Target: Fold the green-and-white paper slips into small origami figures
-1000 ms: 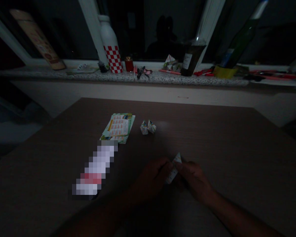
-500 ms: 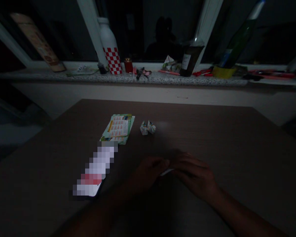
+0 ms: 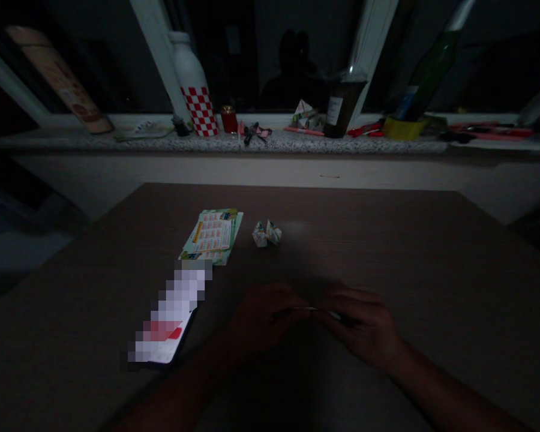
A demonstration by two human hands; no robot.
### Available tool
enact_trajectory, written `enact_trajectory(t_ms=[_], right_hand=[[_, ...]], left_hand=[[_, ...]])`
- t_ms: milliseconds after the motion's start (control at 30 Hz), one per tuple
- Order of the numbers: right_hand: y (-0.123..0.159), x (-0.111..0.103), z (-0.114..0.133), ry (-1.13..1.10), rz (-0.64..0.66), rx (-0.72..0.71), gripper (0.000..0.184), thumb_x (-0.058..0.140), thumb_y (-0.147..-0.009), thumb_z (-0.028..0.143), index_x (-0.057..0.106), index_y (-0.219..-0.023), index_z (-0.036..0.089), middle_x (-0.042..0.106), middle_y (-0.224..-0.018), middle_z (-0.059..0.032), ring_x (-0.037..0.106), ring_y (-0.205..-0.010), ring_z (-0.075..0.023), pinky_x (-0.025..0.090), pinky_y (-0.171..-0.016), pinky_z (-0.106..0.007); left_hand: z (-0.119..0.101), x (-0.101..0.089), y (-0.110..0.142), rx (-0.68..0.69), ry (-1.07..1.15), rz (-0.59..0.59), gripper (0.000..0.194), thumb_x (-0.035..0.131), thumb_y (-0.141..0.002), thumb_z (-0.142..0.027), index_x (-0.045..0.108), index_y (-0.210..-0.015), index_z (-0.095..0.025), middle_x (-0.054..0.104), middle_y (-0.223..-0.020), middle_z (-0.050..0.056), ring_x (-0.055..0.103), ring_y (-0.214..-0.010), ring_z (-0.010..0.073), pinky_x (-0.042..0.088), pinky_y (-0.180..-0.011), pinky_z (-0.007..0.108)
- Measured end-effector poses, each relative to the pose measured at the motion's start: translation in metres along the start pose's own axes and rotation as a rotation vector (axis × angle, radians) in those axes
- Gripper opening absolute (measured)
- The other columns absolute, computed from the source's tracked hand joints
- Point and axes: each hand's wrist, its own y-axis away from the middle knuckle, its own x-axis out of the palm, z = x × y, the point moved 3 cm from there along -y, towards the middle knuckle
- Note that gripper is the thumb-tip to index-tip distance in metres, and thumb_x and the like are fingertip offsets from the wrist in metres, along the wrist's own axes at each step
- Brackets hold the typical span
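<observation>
Low over the table, my left hand and my right hand meet fingertip to fingertip. Between them they pinch a thin, pale piece of folded paper. Only its narrow edge shows; the fingers and the dark hide the rest. Just beyond the hands stand two small folded paper pieces with coloured print, side by side. Left of those lies a stack of printed paper sheets, green and white. A phone with a lit, partly blurred screen rests nearer me, to the left of my left hand.
The brown table ends at a wall under a speckled stone sill. On the sill stand a red-checked white bottle, a small red jar, a dark plastic cup and a green bottle. The light is dim.
My left fingers have turned over the paper, and its white face now shows as a thin edge. Both hands remain close together. The view has shifted slightly.
</observation>
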Motion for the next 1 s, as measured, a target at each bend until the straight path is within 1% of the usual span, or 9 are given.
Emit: enact_trajectory(t_ms=[167, 267, 367, 500, 633, 767, 867, 933, 1000], right_hand=[[0.002, 0.000, 0.007, -0.027, 0.027, 0.010, 0.018, 0.064, -0.079, 0.008, 0.072, -0.092, 0.018, 0.070, -0.070, -0.0055, 0.066, -0.062, -0.0161, 0.051, -0.054, -0.024], [0.003, 0.001, 0.008, -0.033, 0.023, 0.009, 0.017, 0.064, -0.080, 0.009, 0.073, -0.092, 0.018, 0.070, -0.068, -0.0054, 0.065, -0.059, -0.0159, 0.050, -0.052, -0.025], [0.003, 0.002, 0.004, -0.028, 0.033, 0.057, 0.013, 0.065, -0.081, 0.013, 0.073, -0.090, 0.019, 0.073, -0.071, -0.0054, 0.067, -0.062, -0.0161, 0.052, -0.054, -0.024], [0.002, 0.002, 0.000, -0.010, 0.033, 0.109, 0.013, 0.065, -0.082, 0.016, 0.073, -0.091, 0.021, 0.076, -0.077, -0.0038, 0.070, -0.065, -0.0156, 0.054, -0.057, -0.022], [0.002, 0.003, -0.002, -0.030, 0.030, 0.138, 0.012, 0.064, -0.082, 0.017, 0.074, -0.088, 0.021, 0.076, -0.074, -0.0031, 0.070, -0.061, -0.0153, 0.054, -0.055, -0.022], [0.003, 0.005, -0.008, 0.009, 0.020, 0.221, 0.009, 0.065, -0.082, 0.023, 0.074, -0.083, 0.021, 0.075, -0.069, -0.0018, 0.069, -0.055, -0.0141, 0.051, -0.049, -0.020], [0.004, 0.004, -0.011, 0.037, 0.002, 0.270, 0.010, 0.066, -0.082, 0.025, 0.074, -0.082, 0.020, 0.075, -0.068, -0.0023, 0.068, -0.055, -0.0143, 0.051, -0.051, -0.020], [0.004, 0.003, -0.012, 0.034, -0.024, 0.306, 0.010, 0.068, -0.080, 0.026, 0.074, -0.082, 0.019, 0.074, -0.068, -0.0025, 0.067, -0.055, -0.0142, 0.050, -0.052, -0.020], [0.003, 0.004, -0.014, 0.010, -0.001, 0.344, 0.010, 0.068, -0.079, 0.026, 0.073, -0.083, 0.018, 0.072, -0.066, -0.0021, 0.065, -0.055, -0.0136, 0.049, -0.052, -0.020]], left_hand=[[-0.006, -0.002, 0.004, 0.067, -0.068, -0.014, 0.022, 0.052, -0.090, -0.026, 0.069, -0.081, -0.014, 0.066, -0.068, 0.004, 0.058, -0.063, 0.0138, 0.040, -0.060, 0.024], [-0.006, -0.002, 0.005, 0.043, -0.036, -0.022, 0.025, 0.052, -0.090, -0.028, 0.069, -0.079, -0.013, 0.065, -0.065, 0.004, 0.057, -0.059, 0.0130, 0.039, -0.057, 0.024], [-0.006, -0.003, 0.003, 0.008, 0.005, -0.028, 0.023, 0.053, -0.089, -0.027, 0.069, -0.080, -0.013, 0.066, -0.066, 0.004, 0.057, -0.059, 0.0127, 0.040, -0.057, 0.023], [-0.004, -0.002, 0.000, -0.099, 0.058, -0.049, 0.019, 0.057, -0.086, -0.027, 0.072, -0.082, -0.016, 0.069, -0.069, 0.003, 0.060, -0.061, 0.0132, 0.043, -0.060, 0.023], [-0.002, -0.001, -0.001, -0.196, 0.108, -0.044, 0.019, 0.058, -0.085, -0.028, 0.073, -0.081, -0.019, 0.072, -0.072, 0.003, 0.064, -0.064, 0.0142, 0.045, -0.061, 0.022], [-0.001, -0.001, -0.003, -0.259, 0.153, -0.031, 0.019, 0.059, -0.085, -0.028, 0.074, -0.081, -0.017, 0.073, -0.073, 0.003, 0.065, -0.067, 0.0145, 0.045, -0.063, 0.022], [0.001, 0.001, -0.004, -0.347, 0.231, -0.002, 0.016, 0.062, -0.082, -0.029, 0.074, -0.085, -0.018, 0.074, -0.080, 0.002, 0.066, -0.073, 0.0155, 0.046, -0.066, 0.023], [0.002, 0.001, -0.005, -0.399, 0.259, -0.012, 0.015, 0.065, -0.080, -0.028, 0.074, -0.087, -0.018, 0.074, -0.081, 0.002, 0.066, -0.076, 0.0161, 0.046, -0.067, 0.023], [0.003, 0.000, -0.005, -0.436, 0.251, -0.034, 0.014, 0.065, -0.079, -0.026, 0.074, -0.086, -0.017, 0.074, -0.080, 0.002, 0.066, -0.076, 0.0164, 0.046, -0.067, 0.023]])
